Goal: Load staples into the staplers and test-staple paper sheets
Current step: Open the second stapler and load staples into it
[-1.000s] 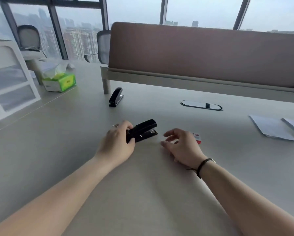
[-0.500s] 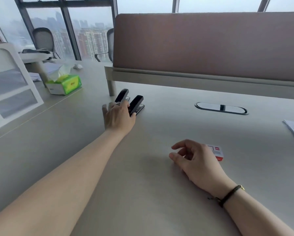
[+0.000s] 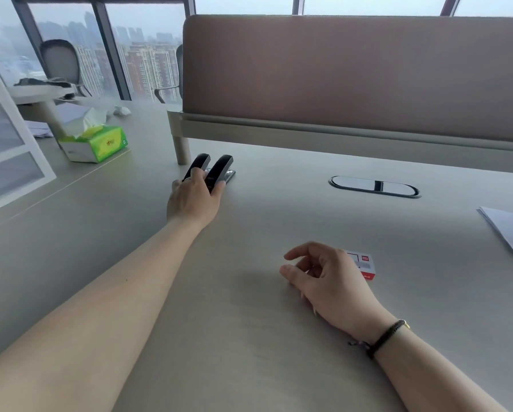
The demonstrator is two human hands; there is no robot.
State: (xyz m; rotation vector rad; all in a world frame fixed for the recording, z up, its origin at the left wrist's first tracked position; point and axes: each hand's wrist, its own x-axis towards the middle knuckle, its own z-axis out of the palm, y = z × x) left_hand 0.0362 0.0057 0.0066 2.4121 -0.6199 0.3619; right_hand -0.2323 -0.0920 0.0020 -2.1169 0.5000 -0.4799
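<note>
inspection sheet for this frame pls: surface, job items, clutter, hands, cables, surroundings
Surface: pale grey desk, with a brown divider panel along its far side.
Job's things: two black staplers side by side at the divider's foot; red-and-white staple box near centre; paper sheets at the right edge.
Clutter: green tissue box, crumpled tissue, white drawer unit far left.
Hands: left hand lies over the near ends of the staplers, grip unclear; right hand rests loosely curled on the desk beside the staple box, holding nothing.
Cables: nothing seen; closed cable port in the desk.
Surroundings: office chair, windows onto a hazy city.
</note>
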